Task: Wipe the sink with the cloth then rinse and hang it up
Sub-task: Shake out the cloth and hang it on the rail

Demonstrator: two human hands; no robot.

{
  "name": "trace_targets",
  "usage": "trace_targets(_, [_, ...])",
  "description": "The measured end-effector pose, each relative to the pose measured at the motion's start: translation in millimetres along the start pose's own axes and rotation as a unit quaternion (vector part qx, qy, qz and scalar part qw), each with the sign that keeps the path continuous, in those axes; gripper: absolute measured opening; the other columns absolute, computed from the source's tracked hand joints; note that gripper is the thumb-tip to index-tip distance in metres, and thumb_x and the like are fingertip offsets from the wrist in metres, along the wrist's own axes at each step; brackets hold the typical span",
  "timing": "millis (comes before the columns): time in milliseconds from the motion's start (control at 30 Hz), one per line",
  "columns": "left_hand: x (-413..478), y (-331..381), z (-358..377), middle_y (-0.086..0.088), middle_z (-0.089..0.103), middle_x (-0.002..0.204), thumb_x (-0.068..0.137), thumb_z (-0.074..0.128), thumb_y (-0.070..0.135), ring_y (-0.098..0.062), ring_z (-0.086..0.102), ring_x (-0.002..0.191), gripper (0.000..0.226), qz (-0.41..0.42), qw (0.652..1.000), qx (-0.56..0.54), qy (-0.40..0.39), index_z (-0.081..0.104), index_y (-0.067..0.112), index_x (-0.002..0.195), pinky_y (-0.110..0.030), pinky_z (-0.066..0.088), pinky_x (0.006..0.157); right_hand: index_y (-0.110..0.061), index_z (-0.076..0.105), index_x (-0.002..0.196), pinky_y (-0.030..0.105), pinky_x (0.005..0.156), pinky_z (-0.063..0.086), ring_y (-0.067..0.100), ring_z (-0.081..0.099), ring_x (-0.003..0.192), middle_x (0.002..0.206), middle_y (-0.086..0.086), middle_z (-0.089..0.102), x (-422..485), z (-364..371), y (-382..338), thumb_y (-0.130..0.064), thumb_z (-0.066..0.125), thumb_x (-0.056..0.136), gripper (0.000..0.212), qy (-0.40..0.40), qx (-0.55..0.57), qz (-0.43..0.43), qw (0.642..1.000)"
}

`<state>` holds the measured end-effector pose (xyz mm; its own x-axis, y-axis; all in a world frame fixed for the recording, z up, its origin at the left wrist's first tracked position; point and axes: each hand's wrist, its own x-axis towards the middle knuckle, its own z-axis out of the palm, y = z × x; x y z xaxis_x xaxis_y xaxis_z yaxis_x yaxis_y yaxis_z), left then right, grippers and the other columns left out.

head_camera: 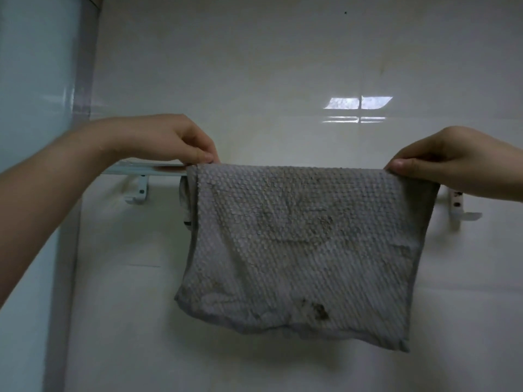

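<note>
A grey waffle-textured cloth [305, 250] with brownish stains and a dark spot near its lower edge hangs draped over a white wall rail [147, 168]. My left hand [175, 140] pinches the cloth's top left corner at the rail. My right hand [452, 159] pinches the top right corner. The cloth covers most of the rail between my hands. The sink is out of view.
The rail sits on two white brackets, a left bracket [137, 190] and a right bracket [460, 207], fixed to a glossy white tiled wall [283, 66]. A pale blue panel with a grey frame [34, 108] runs down the left side.
</note>
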<state>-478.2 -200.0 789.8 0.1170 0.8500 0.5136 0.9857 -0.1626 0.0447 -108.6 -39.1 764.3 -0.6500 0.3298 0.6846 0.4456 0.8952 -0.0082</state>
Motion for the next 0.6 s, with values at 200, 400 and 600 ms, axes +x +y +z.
trace_targets(200, [-27.0,2.3,11.2,0.027,0.074,0.084,0.073,0.077,0.043,0.009,0.070,0.078,0.017,0.046,0.993,-0.008,0.104,0.075,0.046,0.090,-0.014,0.055,0.072,-0.053,0.067,0.093,0.012,0.063,0.045,-0.016,0.060,0.085,0.088,-0.038,0.067,-7.5,5.9,2.4,-0.082,0.045,0.070,0.043,0.013,0.003,-0.035,0.999])
trace_targets(400, [-33.2,-16.5,17.4,0.038,0.069,0.077,0.076,0.080,0.012,0.019,0.064,0.081,0.037,0.057,0.985,-0.024,0.161,0.072,0.045,0.090,0.007,0.039,0.069,-0.059,0.063,0.095,-0.007,0.064,0.038,-0.021,0.059,0.082,0.086,-0.045,0.062,-9.5,6.9,1.2,-0.087,0.044,0.066,0.045,0.022,-0.021,-0.057,0.998])
trace_targets(600, [-39.5,-26.2,2.8,0.034,0.071,0.080,0.076,0.080,0.018,0.016,0.067,0.080,0.039,0.033,0.989,0.021,0.141,0.073,0.056,0.084,0.003,0.044,0.070,-0.064,0.061,0.091,-0.006,0.061,0.038,-0.021,0.058,0.079,0.083,-0.046,0.061,-10.9,7.2,7.2,-0.088,0.041,0.067,0.039,0.029,-0.011,-0.036,0.999])
